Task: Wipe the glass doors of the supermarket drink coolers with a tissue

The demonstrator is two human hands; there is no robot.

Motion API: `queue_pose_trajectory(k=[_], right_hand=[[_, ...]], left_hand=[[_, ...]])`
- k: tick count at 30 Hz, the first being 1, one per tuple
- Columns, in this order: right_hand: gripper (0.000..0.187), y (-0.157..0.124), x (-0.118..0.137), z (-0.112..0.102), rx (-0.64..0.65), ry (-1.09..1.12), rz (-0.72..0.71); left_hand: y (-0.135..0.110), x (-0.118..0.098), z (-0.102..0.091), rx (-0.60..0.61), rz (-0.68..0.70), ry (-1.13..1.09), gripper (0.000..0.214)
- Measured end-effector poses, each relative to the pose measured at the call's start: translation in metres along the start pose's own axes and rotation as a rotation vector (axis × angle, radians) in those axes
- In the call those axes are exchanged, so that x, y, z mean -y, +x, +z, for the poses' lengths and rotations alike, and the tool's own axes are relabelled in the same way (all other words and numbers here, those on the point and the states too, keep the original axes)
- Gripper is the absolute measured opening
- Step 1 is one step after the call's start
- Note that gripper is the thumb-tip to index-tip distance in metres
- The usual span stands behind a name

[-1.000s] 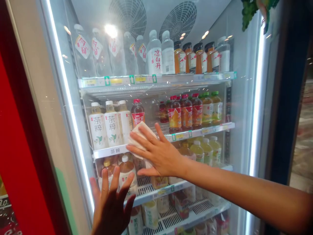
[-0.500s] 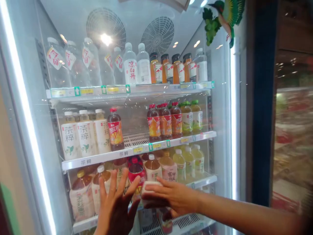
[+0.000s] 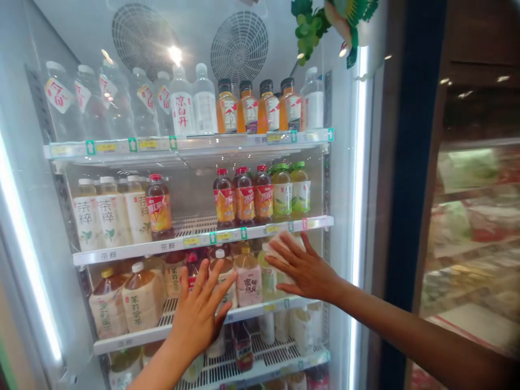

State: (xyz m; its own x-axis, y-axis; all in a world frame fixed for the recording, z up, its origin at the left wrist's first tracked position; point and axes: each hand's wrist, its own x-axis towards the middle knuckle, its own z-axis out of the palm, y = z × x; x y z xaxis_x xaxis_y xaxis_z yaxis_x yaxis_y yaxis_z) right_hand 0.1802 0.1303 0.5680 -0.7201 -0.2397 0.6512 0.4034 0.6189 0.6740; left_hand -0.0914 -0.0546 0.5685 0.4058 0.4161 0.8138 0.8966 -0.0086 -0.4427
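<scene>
My left hand [image 3: 203, 314] is raised before the glass door of a lit drinks cooler, fingers spread, holding nothing; it looks flat to the pane. My right hand [image 3: 309, 271] holds a white cloth [image 3: 285, 244], folded or crumpled, under its outstretched fingers against the glass. That cloth lies over the view of the pale green bottles and the edge of the middle shelf [image 3: 203, 242]. Behind the left hand, inside the cooler, a pink-labelled bottle [image 3: 248, 281] and other tea bottles are partly hidden.
Clear water bottles [image 3: 184, 108] and amber bottles [image 3: 247, 111] line the top shelf. Red-capped bottles [image 3: 246, 197] stand on the middle one. A bright light strip [image 3: 358, 179] runs down the right side. Grape and bird decorations [image 3: 311, 27] hang at the upper right.
My right hand has moved up and right across the glass with the cloth, away from my left hand. The left hand stays spread. The view has shifted, so the cooler appears further left.
</scene>
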Motion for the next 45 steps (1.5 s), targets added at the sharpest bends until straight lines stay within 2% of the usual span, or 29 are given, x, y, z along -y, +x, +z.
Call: queue_pose_trajectory(k=[2,5,6,9,10,11,14,15,16,18,21,26,30,31,36,38,42,45], right_hand=[[0.078,-0.013,-0.006,-0.001,0.005,0.018,0.016],[0.075,-0.031,-0.02,-0.004,0.063,0.048,-0.105],[0.077,-0.036,-0.026,-0.005,0.068,0.036,-0.062],[0.093,-0.047,-0.044,-0.007,0.007,0.013,0.259],[0.097,-0.053,-0.047,-0.007,-0.015,0.025,0.313],[0.099,-0.059,-0.049,-0.007,-0.019,0.042,0.299],[0.094,-0.079,-0.052,-0.008,0.058,0.096,0.052],[0.092,-0.084,-0.055,-0.009,0.078,0.104,0.013],[0.093,-0.086,-0.059,-0.011,0.082,0.103,0.037],[0.099,-0.087,-0.065,-0.012,0.046,0.079,0.221],[0.108,-0.089,-0.046,-0.003,0.005,0.049,0.473],[0.101,-0.104,0.032,0.021,-0.002,0.09,0.538],[0.105,-0.096,0.055,0.028,-0.012,0.107,0.701],[0.107,-0.096,0.06,0.031,-0.009,0.12,0.705],[0.107,-0.108,0.104,0.04,0.025,0.214,0.499],[0.105,-0.098,0.111,0.041,0.017,0.219,0.539],[0.101,-0.055,0.125,0.046,-0.047,0.228,0.64],[0.09,-0.046,0.168,0.06,-0.116,0.176,0.534]], left_hand=[[0.012,-0.012,0.004,-0.003,0.02,0.005,0.068],[0.03,-0.026,0.008,0.002,0.063,0.006,0.068],[0.036,-0.03,0.01,0.003,0.078,0.008,0.068],[0.053,-0.038,0.014,0.004,0.119,0.02,0.068],[0.058,-0.04,0.015,0.006,0.13,0.026,0.068],[0.063,-0.042,0.016,0.009,0.141,0.033,0.068],[0.078,-0.046,0.02,0.024,0.183,0.053,0.069],[0.082,-0.047,0.021,0.028,0.205,0.059,0.07],[0.086,-0.048,0.022,0.036,0.23,0.064,0.071],[0.092,-0.051,0.025,0.055,0.273,0.072,0.073],[0.091,-0.053,0.03,0.074,0.3,0.084,0.073],[0.064,-0.05,0.034,0.108,0.323,0.098,0.068],[0.043,-0.042,0.028,0.175,0.337,0.108,0.067],[0.038,-0.04,0.026,0.192,0.33,0.108,0.067],[0.0,-0.026,0.017,0.259,0.286,0.081,0.071],[-0.02,-0.019,0.013,0.27,0.27,0.082,0.071],[-0.062,-0.001,0.007,0.247,0.27,0.108,0.064],[-0.098,0.007,0.008,0.221,0.243,0.13,0.063]])
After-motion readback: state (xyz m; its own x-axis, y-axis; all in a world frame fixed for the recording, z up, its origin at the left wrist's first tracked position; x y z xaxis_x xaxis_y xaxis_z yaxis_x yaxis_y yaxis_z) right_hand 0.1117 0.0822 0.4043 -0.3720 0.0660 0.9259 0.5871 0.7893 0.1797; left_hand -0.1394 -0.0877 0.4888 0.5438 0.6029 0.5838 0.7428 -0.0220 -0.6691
